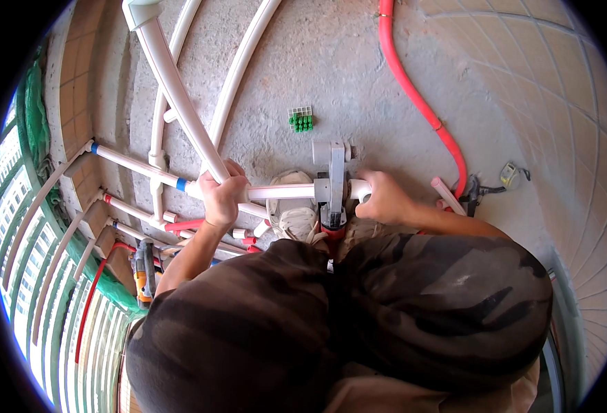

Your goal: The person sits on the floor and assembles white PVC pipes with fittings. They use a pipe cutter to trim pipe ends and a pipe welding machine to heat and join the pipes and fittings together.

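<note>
My left hand (224,196) is closed round the corner where a long white pipe (183,96) meets a short white pipe (283,193). The joint itself is mostly hidden by my fingers. The short pipe's right end goes into the socket of a pipe welding tool (336,179), which stands upright between my shoes (295,219). On the tool's other side, my right hand (386,198) grips a white pipe fitting (360,188) against the tool's heating head. The long pipe slants up to the far left and ends in a white elbow (142,12).
White pipes (245,65) run along the concrete floor at left. Pipes with blue and red bands (138,163) reach the left wall. A green plastic piece (301,120) lies ahead. A red hose (413,96) curves at right, near a tape measure (510,175). A yellow power tool (143,272) sits at left.
</note>
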`<state>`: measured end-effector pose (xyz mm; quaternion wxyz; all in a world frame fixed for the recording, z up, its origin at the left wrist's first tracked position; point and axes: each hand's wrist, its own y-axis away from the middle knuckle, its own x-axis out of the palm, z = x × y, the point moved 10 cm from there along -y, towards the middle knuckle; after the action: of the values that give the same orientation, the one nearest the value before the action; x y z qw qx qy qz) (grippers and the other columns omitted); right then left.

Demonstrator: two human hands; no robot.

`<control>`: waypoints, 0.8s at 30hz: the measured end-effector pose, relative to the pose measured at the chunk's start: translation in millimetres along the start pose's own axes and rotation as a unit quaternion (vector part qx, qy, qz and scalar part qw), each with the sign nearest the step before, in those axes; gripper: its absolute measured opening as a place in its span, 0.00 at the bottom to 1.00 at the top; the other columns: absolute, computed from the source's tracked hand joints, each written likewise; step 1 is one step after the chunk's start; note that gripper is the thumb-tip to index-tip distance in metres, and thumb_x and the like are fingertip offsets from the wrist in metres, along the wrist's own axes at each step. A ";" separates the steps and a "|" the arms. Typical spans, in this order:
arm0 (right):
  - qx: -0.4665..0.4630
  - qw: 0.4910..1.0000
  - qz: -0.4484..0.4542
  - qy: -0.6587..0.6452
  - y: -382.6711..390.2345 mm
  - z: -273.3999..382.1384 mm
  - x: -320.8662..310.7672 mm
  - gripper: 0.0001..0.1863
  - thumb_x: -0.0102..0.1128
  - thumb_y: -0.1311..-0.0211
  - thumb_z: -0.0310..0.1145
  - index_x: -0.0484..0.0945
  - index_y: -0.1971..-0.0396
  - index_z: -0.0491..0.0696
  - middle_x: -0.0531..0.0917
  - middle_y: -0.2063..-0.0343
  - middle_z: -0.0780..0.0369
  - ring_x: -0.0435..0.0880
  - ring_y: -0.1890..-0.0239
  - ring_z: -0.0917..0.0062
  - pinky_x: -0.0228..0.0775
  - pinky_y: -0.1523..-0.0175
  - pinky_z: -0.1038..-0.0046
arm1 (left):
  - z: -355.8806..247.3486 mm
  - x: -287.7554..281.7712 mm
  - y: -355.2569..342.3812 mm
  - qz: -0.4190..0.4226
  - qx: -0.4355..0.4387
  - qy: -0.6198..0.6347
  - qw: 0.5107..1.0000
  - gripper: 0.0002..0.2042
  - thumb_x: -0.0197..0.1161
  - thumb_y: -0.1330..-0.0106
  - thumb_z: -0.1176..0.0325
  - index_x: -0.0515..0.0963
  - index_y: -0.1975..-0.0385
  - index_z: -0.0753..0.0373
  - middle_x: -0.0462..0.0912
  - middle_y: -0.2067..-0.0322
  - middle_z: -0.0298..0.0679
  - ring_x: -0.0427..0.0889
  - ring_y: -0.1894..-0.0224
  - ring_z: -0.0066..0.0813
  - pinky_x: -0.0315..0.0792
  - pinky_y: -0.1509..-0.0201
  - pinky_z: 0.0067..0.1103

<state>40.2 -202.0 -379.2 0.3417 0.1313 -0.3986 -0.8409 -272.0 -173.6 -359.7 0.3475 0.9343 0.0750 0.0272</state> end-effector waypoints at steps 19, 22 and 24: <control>0.038 0.999 0.008 0.024 22.4 14.7 6.7 0.23 0.68 0.59 0.32 0.79 0.61 0.35 0.85 0.71 0.44 0.86 0.68 0.51 0.78 0.59 0.59 | -21.6 4.9 29.6 0.009 0.050 0.007 0.999 0.06 0.61 0.50 0.75 0.73 0.84 0.66 0.76 0.77 0.44 0.70 0.76 0.25 0.64 0.73 0.21; 0.002 0.997 -0.013 0.076 24.5 14.3 6.7 0.24 0.69 0.59 0.33 0.80 0.59 0.38 0.85 0.71 0.46 0.87 0.68 0.53 0.78 0.59 0.59 | -22.4 7.5 27.5 0.011 0.045 0.013 0.999 0.06 0.62 0.50 0.74 0.73 0.84 0.66 0.76 0.77 0.44 0.71 0.76 0.26 0.64 0.72 0.22; -0.031 0.992 -0.039 0.115 26.1 17.1 5.7 0.24 0.69 0.58 0.34 0.80 0.59 0.38 0.85 0.71 0.45 0.86 0.67 0.51 0.78 0.58 0.58 | -21.5 5.5 27.9 0.013 0.052 0.009 0.999 0.06 0.62 0.51 0.74 0.73 0.84 0.66 0.76 0.77 0.44 0.71 0.76 0.26 0.65 0.72 0.23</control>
<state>39.9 -207.7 -348.0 0.3562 0.2316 -0.3251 -0.8449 -265.3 -179.8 -325.2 0.2978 0.9515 0.0677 0.0361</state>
